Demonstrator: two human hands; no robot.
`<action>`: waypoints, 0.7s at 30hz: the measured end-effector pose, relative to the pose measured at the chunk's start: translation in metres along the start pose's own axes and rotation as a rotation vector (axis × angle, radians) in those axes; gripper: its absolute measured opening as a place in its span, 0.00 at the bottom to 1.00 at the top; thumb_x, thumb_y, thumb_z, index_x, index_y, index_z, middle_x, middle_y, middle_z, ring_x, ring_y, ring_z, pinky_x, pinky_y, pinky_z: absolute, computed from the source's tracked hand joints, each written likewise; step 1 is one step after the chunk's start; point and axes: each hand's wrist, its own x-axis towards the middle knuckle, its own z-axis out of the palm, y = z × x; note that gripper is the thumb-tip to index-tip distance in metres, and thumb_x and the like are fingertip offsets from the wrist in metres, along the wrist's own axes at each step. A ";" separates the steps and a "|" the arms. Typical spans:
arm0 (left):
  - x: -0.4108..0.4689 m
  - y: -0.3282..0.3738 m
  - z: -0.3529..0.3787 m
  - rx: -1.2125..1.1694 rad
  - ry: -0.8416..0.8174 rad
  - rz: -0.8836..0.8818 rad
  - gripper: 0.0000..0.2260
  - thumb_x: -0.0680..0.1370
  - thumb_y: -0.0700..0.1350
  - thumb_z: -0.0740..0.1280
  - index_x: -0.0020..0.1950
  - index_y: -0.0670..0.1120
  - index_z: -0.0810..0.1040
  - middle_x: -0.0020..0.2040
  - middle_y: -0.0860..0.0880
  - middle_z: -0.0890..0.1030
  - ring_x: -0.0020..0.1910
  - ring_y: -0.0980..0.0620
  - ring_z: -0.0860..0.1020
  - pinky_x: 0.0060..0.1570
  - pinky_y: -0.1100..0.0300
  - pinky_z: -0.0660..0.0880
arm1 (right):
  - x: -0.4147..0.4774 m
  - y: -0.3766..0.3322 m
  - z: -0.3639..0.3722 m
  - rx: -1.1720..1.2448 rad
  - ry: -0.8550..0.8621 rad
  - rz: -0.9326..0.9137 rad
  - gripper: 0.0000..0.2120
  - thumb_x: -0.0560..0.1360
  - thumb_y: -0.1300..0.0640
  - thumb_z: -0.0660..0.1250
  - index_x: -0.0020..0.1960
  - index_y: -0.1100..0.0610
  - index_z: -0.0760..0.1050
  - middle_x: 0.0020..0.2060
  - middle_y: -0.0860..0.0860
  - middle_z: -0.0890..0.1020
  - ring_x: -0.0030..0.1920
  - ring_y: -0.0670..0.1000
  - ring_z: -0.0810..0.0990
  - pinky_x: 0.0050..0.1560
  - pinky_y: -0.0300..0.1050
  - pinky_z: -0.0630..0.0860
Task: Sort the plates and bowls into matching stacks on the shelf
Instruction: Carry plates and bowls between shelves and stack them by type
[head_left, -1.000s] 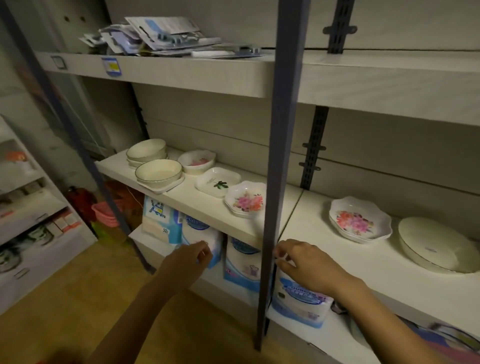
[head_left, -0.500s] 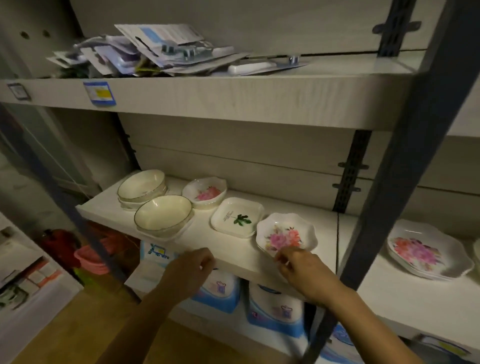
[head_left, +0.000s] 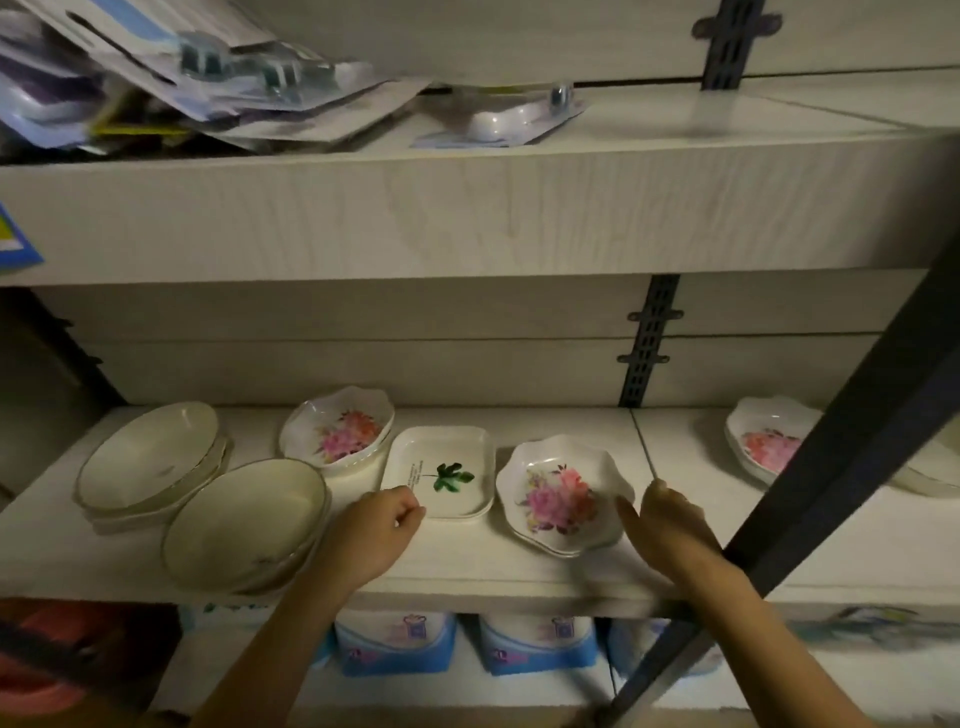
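On the middle shelf, two stacks of cream bowls sit at the left, one at the back and one in front. A floral bowl stands behind a square leaf plate. A scalloped floral plate rests to its right. My left hand is curled into a fist at the square plate's front left corner, holding nothing. My right hand grips the floral plate's right rim, thumb on its edge. Another floral plate is partly hidden by a post.
A dark metal post slants across the right side, in front of my right forearm. The upper shelf overhangs close above and carries packaged goods. Blue-and-white packs fill the shelf below.
The view has moved closer and lower towards the middle shelf. My right hand has shifted from the floral plate's front edge to its right rim. My left hand has risen onto the shelf beside the square plate.
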 end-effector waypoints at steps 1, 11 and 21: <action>0.005 -0.004 -0.001 0.007 -0.008 0.016 0.07 0.78 0.48 0.60 0.45 0.49 0.76 0.46 0.49 0.84 0.44 0.51 0.80 0.47 0.54 0.76 | 0.002 -0.002 0.002 -0.012 -0.007 0.038 0.24 0.79 0.42 0.52 0.60 0.62 0.68 0.55 0.59 0.77 0.53 0.56 0.78 0.54 0.49 0.75; 0.024 -0.042 -0.015 0.026 -0.026 0.046 0.11 0.78 0.50 0.61 0.45 0.44 0.78 0.42 0.47 0.84 0.42 0.49 0.80 0.44 0.54 0.76 | 0.000 -0.024 0.016 -0.192 -0.096 0.192 0.14 0.78 0.51 0.56 0.55 0.59 0.74 0.51 0.56 0.78 0.52 0.55 0.78 0.53 0.46 0.74; 0.039 -0.049 -0.010 0.187 -0.063 0.037 0.14 0.80 0.48 0.56 0.57 0.40 0.72 0.55 0.41 0.80 0.53 0.43 0.78 0.48 0.54 0.73 | -0.018 -0.034 -0.004 0.002 -0.071 0.178 0.11 0.80 0.53 0.56 0.46 0.60 0.71 0.32 0.51 0.71 0.32 0.47 0.69 0.30 0.37 0.63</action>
